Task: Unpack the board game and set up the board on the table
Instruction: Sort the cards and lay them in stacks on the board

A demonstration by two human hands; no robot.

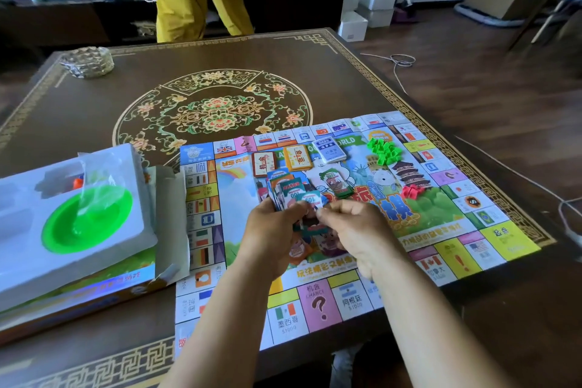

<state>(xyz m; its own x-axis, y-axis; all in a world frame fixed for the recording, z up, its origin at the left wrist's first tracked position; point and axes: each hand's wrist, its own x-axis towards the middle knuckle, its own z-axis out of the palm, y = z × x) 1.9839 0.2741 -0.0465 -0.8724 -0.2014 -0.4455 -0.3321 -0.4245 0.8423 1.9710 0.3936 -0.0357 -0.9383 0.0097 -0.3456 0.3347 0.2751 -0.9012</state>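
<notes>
Over the middle of the board, two hands sort a fan of paper play money.

Flat on the table [94,110], the board [456,230] lies unfolded, with card decks [296,158], green houses [385,150] and red pieces [414,190] already set out on it. Her left hand [267,231] grips the play money [291,195] fanned out, fingers curled round the lower edges; her right hand [352,230] pinches one note between thumb and fingertips. Those notes look thin, light and floppy, likely to slip or scatter, so I'd pinch them near an edge and pull one off flat. At the left sits the box tray [19,230], a green bowl [86,224] nested in it.
</notes>
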